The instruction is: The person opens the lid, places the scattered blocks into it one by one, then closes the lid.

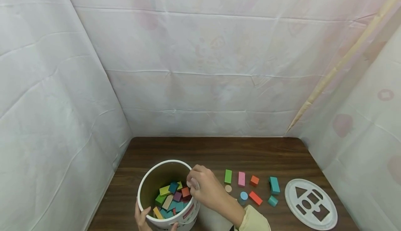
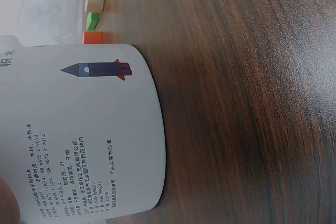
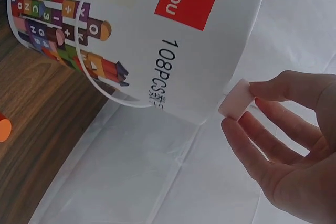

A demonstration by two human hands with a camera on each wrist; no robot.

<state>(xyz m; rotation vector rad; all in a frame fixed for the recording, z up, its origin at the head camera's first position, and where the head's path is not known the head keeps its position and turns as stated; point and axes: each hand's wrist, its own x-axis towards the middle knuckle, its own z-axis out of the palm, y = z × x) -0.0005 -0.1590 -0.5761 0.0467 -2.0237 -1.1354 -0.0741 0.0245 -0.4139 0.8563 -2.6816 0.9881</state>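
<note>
A white bucket (image 1: 144, 185) stands on the table's left half, and colored wooden blocks (image 1: 167, 201) lie inside it. My left hand (image 1: 142, 218) holds the bucket at its near left side; part of that hand is cut off by the frame's bottom edge. Over the bucket's right rim, my right hand (image 1: 206, 187) pinches a small pale pink block (image 3: 237, 99) between thumb and fingertips. In the right wrist view this block is beside the bucket's rim, against a white background. The left wrist view shows the bucket's printed side (image 2: 100, 135) and a bit of fingertip (image 2: 8, 205).
Right of the bucket, loose blocks lie on the brown table (image 1: 219, 147), among them a green block (image 1: 228, 176), a pink block (image 1: 241, 179), a blue cylinder (image 1: 243, 196) and a teal block (image 1: 274, 185). A white lid with shape cutouts (image 1: 292, 198) lies farther right. White sheets (image 1: 200, 95) surround the table.
</note>
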